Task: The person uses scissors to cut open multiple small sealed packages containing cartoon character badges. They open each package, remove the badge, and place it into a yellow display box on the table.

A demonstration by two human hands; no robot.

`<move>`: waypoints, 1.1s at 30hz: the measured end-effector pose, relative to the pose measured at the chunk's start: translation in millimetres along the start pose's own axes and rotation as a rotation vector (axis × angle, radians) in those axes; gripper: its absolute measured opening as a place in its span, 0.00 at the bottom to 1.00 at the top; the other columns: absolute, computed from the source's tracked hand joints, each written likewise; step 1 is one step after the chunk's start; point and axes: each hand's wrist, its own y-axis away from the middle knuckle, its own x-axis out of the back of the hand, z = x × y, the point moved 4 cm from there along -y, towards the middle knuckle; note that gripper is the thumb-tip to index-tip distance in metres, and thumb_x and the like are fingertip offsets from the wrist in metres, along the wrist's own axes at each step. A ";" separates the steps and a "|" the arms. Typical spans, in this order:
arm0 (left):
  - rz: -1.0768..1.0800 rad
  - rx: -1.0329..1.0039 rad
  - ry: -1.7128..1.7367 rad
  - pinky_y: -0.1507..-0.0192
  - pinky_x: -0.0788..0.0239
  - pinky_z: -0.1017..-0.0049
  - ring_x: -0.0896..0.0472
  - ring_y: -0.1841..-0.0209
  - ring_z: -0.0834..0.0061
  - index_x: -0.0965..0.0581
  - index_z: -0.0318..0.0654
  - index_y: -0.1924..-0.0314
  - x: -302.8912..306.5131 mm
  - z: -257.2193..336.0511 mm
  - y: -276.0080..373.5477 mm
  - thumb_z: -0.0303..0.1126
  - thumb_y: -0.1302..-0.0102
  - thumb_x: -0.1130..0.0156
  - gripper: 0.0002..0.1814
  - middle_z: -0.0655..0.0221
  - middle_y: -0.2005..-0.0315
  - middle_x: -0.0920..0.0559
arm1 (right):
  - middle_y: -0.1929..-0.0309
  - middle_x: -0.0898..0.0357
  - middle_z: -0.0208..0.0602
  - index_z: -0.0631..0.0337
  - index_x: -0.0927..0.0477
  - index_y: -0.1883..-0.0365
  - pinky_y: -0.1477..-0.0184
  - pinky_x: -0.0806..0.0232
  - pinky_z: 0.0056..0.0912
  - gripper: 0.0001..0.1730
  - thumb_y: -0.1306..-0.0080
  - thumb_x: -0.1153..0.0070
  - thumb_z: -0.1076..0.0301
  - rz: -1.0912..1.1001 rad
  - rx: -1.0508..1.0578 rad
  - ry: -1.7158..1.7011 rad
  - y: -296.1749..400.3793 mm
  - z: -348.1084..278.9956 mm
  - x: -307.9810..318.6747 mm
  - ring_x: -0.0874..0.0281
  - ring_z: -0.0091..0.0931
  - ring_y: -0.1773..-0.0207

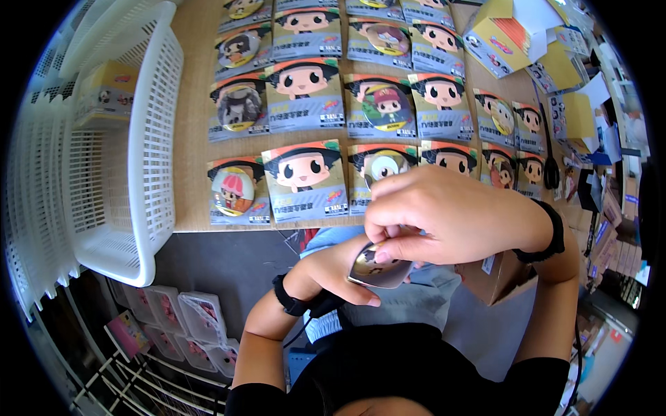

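My left hand [341, 270] holds a foil card packet [393, 278] with a round badge [372, 262] by it, just off the table's front edge. From above, my right hand [432, 218] pinches at the badge and the packet; part of both is hidden by the fingers. Beyond the hands, printed packets [307, 179] lie in rows on the wooden table [192, 156]. Round badges rest on several of them, among them one with a pink-haired figure [232, 191] and one with a large eye [385, 166], partly covered by my right hand.
White plastic baskets [156, 130] stand at the left, one with a yellow box [106, 93] inside. Opened yellow boxes [499, 41] and black scissors [551, 171] are at the right. A cardboard box [489, 278] is below the table edge; clear plastic containers [203, 317] sit low at the left.
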 end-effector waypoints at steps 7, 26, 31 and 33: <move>-0.003 -0.047 -0.050 0.44 0.38 0.73 0.29 0.47 0.72 0.34 0.36 0.44 0.4 4.4 -0.1 0.26 0.60 0.31 0.38 0.65 0.49 0.28 | 0.76 0.30 0.35 0.62 0.29 0.74 0.71 0.38 0.31 0.13 0.46 0.38 0.66 0.015 -0.005 -0.002 -4.3 3.8 0.0 0.29 0.30 0.74; 0.170 -0.308 0.147 0.35 0.50 0.51 0.54 0.29 0.60 0.58 0.38 0.31 -19.6 49.5 35.1 0.31 0.36 0.43 0.42 0.59 0.32 0.51 | 0.74 0.24 0.33 0.63 0.23 0.65 0.72 0.36 0.27 0.07 0.42 0.41 0.72 0.203 0.107 -0.031 -21.3 -14.7 44.6 0.26 0.25 0.73; 0.321 -0.254 -0.045 0.35 0.50 0.58 0.47 0.32 0.61 0.52 0.38 0.32 -13.1 60.6 49.0 0.34 0.40 0.39 0.42 0.56 0.33 0.49 | 0.76 0.29 0.20 0.59 0.24 0.63 0.80 0.48 0.12 0.09 0.36 0.45 0.64 0.469 -0.155 -0.321 -68.6 38.3 156.5 0.41 0.09 0.81; 0.345 -0.258 -0.065 0.35 0.50 0.59 0.44 0.33 0.61 0.47 0.37 0.34 -16.6 57.7 57.4 0.32 0.39 0.42 0.36 0.57 0.34 0.46 | 0.78 0.33 0.18 0.60 0.25 0.63 0.81 0.50 0.12 0.10 0.36 0.44 0.63 0.619 -0.187 -0.397 -87.0 65.4 202.4 0.43 0.10 0.81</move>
